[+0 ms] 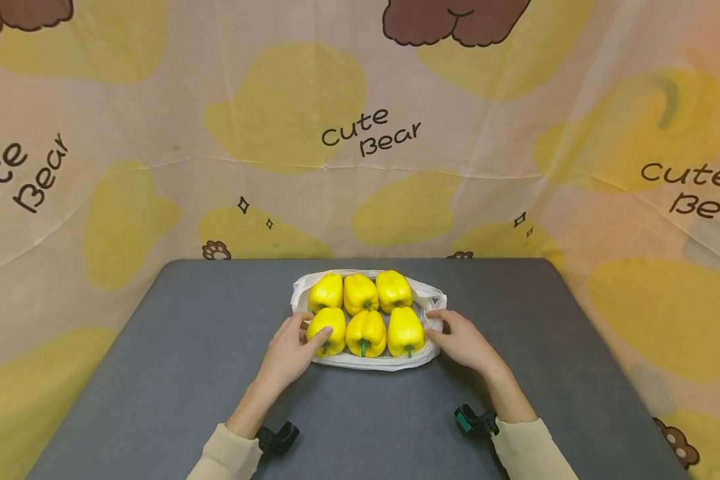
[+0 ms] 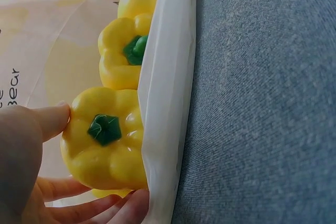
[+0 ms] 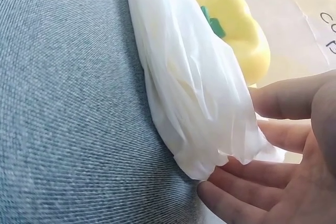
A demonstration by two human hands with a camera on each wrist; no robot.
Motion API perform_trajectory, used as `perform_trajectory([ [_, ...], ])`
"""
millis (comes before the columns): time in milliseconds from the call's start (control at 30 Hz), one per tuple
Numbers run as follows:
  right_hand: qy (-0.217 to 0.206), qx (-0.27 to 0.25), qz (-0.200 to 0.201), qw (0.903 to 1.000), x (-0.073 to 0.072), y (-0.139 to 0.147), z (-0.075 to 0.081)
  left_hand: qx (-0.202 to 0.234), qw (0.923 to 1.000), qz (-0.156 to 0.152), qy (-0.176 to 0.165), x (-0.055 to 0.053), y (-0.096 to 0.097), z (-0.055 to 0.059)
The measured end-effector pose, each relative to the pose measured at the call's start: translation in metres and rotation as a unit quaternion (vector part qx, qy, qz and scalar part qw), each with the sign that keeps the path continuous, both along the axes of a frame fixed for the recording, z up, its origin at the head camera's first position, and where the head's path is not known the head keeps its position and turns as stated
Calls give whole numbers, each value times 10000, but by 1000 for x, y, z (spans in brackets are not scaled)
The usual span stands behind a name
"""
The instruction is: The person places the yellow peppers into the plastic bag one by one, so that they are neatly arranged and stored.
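Note:
Several yellow bell peppers sit in two rows inside a white plastic bag [image 1: 366, 363] with its mouth spread wide and its rim folded down. At the left end, my left hand [image 1: 288, 350] holds the front-left bell pepper [image 2: 84, 153], thumb on its upper side and fingers around its outer side, beside the bag wall. Across from it, my right hand [image 1: 465, 341] grips the right end of the bag, thumb at the inner edge and fingers along the outside. The front-right bell pepper [image 1: 405, 328] stands close to that thumb. Green stems of the front row face me.
The bag lies on a dark grey-blue table [image 1: 216, 320] near its far edge. A patterned cloth [image 1: 492, 133] hangs behind and around the table. Black wrist devices [image 1: 279, 438] are strapped below both hands, at the cream sleeves.

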State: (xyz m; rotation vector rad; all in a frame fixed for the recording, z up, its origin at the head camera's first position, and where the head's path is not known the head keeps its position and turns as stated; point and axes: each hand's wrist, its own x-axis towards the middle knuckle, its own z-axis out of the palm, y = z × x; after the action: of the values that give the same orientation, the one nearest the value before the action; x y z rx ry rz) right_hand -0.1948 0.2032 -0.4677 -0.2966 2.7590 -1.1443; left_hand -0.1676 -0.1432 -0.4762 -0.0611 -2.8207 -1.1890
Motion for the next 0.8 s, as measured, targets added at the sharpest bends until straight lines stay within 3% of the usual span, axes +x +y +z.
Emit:
perform_trajectory([
  [333,96,-60,-108,9999,2,2,6,54,10000,25,76,2,-1,2],
  [800,281,-301,-189,9990,6,4,12,1,9981,237,568,5,-9,12],
])
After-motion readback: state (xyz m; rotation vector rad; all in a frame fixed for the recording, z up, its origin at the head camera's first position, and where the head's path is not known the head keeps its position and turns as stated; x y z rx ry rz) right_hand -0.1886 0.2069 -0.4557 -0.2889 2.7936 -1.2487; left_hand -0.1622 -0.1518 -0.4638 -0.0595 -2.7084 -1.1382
